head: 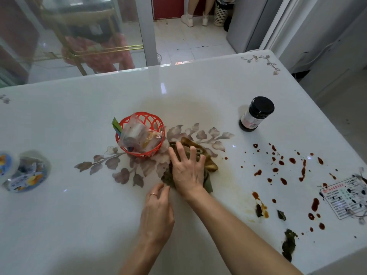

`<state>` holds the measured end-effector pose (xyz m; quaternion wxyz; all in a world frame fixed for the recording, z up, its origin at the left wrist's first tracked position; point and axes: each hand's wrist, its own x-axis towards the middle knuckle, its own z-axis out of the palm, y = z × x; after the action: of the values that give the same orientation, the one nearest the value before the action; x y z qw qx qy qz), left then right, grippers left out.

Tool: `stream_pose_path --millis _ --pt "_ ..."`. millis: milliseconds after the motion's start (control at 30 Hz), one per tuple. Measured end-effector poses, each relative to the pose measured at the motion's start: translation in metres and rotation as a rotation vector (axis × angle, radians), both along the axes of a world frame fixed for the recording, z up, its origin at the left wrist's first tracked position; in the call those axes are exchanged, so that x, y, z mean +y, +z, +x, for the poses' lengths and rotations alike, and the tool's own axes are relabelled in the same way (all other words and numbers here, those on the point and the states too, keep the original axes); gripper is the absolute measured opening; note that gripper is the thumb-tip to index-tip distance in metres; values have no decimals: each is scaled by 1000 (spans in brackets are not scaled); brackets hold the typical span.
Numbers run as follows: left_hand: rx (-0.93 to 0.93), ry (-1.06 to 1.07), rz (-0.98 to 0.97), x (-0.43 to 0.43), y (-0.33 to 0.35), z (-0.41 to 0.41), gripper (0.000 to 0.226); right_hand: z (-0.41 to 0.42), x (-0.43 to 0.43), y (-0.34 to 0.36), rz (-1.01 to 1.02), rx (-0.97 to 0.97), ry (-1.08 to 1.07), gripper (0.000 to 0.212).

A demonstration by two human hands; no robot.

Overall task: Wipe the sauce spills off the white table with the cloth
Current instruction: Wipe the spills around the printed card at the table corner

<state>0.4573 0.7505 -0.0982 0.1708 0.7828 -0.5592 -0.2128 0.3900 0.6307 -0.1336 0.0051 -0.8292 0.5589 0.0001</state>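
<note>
Brownish cloth (206, 159) lies bunched under the right hand (187, 171), whose fingers are spread almost straight and press it flat to the white table (79, 225). It grips nothing; the flat palm likely spreads weight so the cloth drags evenly. The left hand (156, 211) rests on the table just beside the cloth's near edge, fingers loosely curled and holding nothing I can make out. It probably steadies the body, and whether its fingertips touch the cloth I cannot tell.

Just behind the cloth stands one red basket (156, 120) with a plastic bag in it, close enough to be nudged. A faint yellowish smear surrounds the cloth, so this patch looks worked over. The sauce spills (301, 171) lie well apart to the right, too many dark red drops to count, so most of the job seems left. Among them are about four dark leaf scraps (289, 243) and one printed card (345, 197). One dark-lidded jar (256, 114) stands upright behind the drops. One blurred printed container (25, 171) sits at the far left
</note>
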Motion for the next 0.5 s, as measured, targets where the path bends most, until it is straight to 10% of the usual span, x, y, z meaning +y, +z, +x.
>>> stream_pose_path --millis 500 --pt "9 -14 33 -13 6 -2 49 -54 -37 -1 94 -13 -222 56"
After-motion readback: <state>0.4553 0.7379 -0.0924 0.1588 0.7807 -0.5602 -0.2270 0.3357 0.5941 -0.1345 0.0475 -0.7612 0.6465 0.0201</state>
